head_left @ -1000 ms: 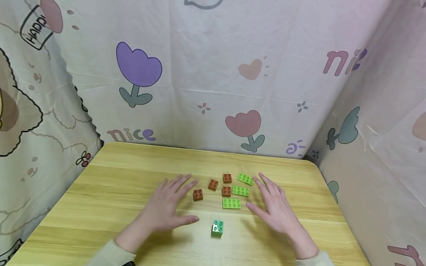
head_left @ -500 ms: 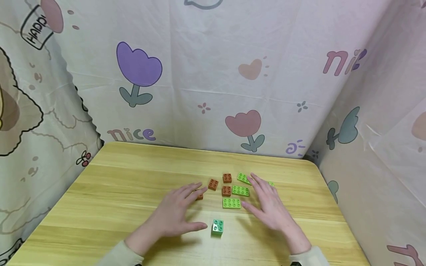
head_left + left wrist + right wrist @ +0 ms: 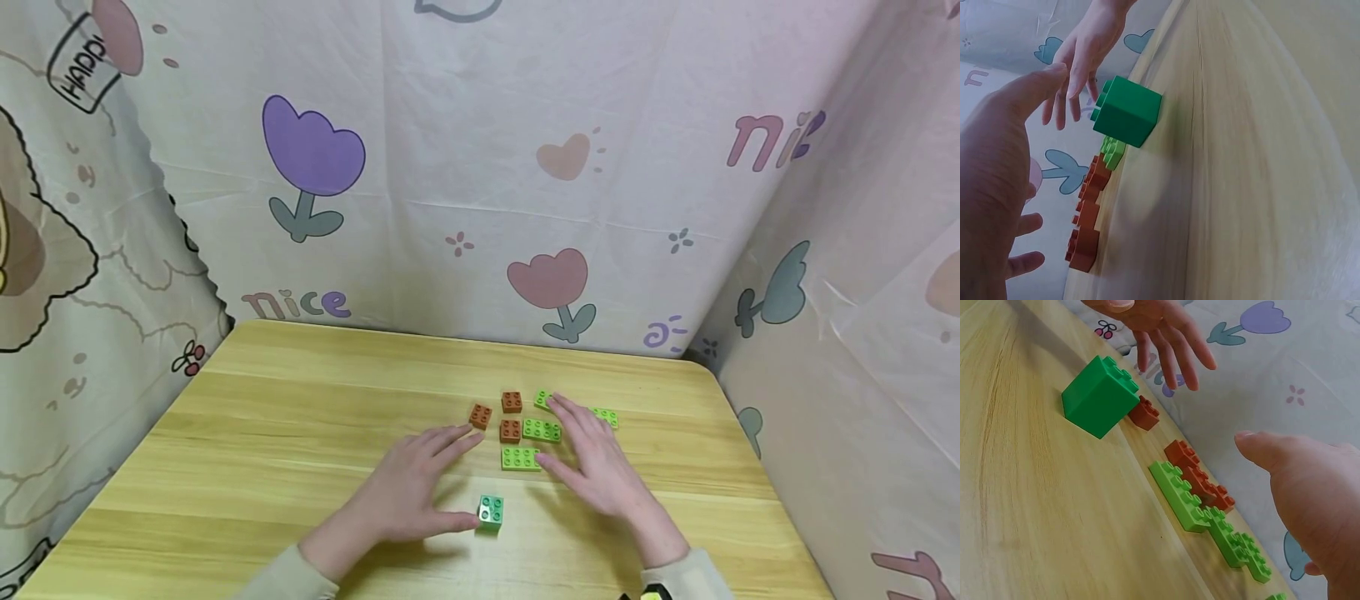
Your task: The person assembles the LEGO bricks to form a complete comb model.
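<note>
In the head view, the left hand (image 3: 411,485) is drawing nearer the green block (image 3: 491,512) (just beside its thumb tip), and the right hand (image 3: 597,465), fingers apart, is edging left over lime bricks (image 3: 541,430). In the left wrist view, left thumb and fingers are standing apart; in the right wrist view, the block is lying beyond the thumb tip.

The left hand (image 3: 408,487) and right hand (image 3: 597,463) have drawn closer together.
</note>
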### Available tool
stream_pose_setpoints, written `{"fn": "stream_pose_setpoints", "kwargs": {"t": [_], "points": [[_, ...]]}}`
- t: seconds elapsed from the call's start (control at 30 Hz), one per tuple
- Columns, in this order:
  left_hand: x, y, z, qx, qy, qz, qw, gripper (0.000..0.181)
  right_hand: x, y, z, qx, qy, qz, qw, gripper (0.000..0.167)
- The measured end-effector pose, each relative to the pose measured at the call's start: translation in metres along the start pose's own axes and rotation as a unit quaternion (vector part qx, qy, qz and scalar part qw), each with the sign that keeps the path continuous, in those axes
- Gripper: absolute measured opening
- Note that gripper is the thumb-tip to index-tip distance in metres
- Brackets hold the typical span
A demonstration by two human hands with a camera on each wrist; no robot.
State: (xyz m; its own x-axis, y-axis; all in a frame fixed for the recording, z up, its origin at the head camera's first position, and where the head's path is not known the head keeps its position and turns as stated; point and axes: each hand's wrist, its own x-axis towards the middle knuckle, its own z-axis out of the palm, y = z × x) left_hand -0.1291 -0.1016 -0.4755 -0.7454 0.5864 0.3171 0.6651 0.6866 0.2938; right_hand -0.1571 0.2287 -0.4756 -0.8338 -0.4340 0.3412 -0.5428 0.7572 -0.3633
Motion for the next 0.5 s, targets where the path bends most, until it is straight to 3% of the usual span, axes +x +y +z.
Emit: {"fn": "stream_pose_setpoints", "kwargs": {"t": [0.5], "points": [[0.004,0.010,0.021,-0.014,-0.020,0.017,0.9996,0.095,0.009,-0.004,0.010,0.006,-0.015,-0.002,0.9999,0.076]]}}
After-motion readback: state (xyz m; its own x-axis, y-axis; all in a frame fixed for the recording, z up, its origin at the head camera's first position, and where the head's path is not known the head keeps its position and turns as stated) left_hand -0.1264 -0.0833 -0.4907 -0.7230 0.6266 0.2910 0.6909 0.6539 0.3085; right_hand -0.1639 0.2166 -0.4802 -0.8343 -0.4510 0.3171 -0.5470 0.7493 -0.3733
